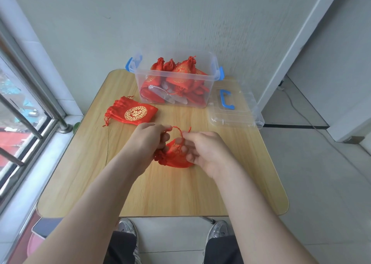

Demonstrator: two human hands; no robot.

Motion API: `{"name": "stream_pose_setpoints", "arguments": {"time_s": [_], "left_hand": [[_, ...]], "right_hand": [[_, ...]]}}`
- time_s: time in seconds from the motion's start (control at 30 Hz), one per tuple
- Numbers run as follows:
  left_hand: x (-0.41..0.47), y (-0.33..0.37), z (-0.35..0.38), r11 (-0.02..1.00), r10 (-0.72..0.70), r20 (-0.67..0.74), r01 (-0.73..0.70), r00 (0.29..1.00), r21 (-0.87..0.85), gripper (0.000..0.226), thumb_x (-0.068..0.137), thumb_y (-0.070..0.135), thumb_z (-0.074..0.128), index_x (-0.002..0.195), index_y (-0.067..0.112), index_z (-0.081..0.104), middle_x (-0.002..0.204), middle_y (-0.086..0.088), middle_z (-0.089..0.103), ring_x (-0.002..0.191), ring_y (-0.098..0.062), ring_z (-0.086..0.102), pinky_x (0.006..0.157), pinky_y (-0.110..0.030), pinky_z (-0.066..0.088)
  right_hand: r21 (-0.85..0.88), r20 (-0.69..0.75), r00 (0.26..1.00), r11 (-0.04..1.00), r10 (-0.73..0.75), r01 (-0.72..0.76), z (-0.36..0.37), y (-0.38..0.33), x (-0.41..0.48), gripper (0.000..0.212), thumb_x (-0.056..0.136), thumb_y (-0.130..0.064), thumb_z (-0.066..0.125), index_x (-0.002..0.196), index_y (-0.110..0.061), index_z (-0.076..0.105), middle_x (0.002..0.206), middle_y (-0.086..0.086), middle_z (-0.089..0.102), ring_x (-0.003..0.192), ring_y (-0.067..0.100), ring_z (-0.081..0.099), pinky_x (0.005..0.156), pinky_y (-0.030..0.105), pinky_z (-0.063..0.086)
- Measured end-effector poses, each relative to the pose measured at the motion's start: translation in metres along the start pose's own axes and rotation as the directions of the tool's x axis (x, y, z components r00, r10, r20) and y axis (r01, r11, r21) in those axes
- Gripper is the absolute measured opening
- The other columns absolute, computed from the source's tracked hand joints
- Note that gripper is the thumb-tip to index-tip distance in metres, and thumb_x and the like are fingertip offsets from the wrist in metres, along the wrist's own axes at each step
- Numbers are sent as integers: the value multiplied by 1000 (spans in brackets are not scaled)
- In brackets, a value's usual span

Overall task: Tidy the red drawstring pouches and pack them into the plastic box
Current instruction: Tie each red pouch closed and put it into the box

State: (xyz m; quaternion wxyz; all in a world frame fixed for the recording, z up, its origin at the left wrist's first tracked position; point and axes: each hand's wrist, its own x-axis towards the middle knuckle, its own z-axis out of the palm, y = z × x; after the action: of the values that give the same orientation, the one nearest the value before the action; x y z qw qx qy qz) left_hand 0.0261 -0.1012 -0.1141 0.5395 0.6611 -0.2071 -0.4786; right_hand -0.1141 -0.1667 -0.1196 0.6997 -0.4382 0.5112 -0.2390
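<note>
Red gold-printed fabric drawstring pouch [174,157] at mid light-wood bench [180,193]; left hand [149,141] & right hand [202,151] each pinch its thin red cord [179,129]. Pull evenly outward, cinch neck, then into clear plastic box [138,83] at back edge.

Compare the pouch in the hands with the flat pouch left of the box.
The held pouch is gripped by the left hand and right hand, cord pulled into a loop; the flat pouch lies untouched on the table. The held pouch is bunched; the flat pouch is spread out. The flat pouch shows its whole gold roundel; the held pouch's is mostly covered. Both are red with gold patterning.
</note>
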Motion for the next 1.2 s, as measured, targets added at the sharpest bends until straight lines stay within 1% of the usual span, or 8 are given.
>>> {"name": "stream_pose_setpoints", "arguments": {"time_s": [0.2,0.33,0.5,0.63,0.8,1.03,1.13,1.2], "left_hand": [[-2,-11,-9,997,71,90,-74,993,33,23,108,19,61,117,-2,64,72,-2,65,56,-12,50,68,-32,55],[-7,-10,-8,994,97,66,-94,993,-48,23,106,24,64,112,2,69,99,-5,81,59,-11,53,71,-31,63],[-9,-11,-6,981,149,-101,-159,984,-106,29,103,33,68,114,7,75,86,8,79,51,-7,49,54,-24,55],[-11,-11,-4,986,143,-100,-151,985,-78,23,104,30,68,118,12,70,100,1,82,54,-11,44,57,-27,49],[-10,-15,-6,992,111,-42,-108,993,59,21,103,31,70,111,12,73,76,9,76,57,-11,45,65,-32,49],[-18,-12,-3,989,93,123,-106,988,103,30,106,12,49,106,10,79,98,-7,81,61,-16,40,63,-35,40],[-22,-12,-4,982,112,167,-134,980,129,31,105,6,47,109,9,78,100,-10,80,62,-17,40,62,-35,41],[-23,-15,-6,971,129,202,-165,971,172,30,101,6,51,106,12,80,87,-7,72,65,-17,42,65,-37,42]], "right_hand": [[96,-29,997,992,-74,77,2,3,-1,9,101,-10,70,106,-4,75,89,10,81,68,16,67,59,27,54],[51,-63,995,995,-77,80,1,3,-3,13,105,-18,66,107,-8,74,93,10,82,69,17,70,61,28,56],[-112,-111,992,993,-61,49,-2,-1,-10,18,98,-20,65,96,-9,79,82,6,79,64,16,65,56,27,53],[-138,-83,980,976,-183,171,-4,-1,-16,14,92,-24,75,91,-14,85,76,1,71,67,13,61,65,29,52],[-230,39,953,925,-301,302,-5,3,-23,14,94,-22,82,107,-18,82,79,-3,79,63,6,67,60,20,53],[-225,22,934,908,-357,353,-6,4,-28,11,93,-16,83,103,-16,79,83,3,82,67,12,74,57,23,54],[-316,3,903,856,-430,409,-8,8,-26,14,89,-26,87,101,-21,84,81,-5,79,74,5,73,64,20,55],[-333,-6,893,843,-450,422,-8,10,-25,13,87,-30,89,98,-25,85,81,-4,79,81,9,74,76,28,62]]}}
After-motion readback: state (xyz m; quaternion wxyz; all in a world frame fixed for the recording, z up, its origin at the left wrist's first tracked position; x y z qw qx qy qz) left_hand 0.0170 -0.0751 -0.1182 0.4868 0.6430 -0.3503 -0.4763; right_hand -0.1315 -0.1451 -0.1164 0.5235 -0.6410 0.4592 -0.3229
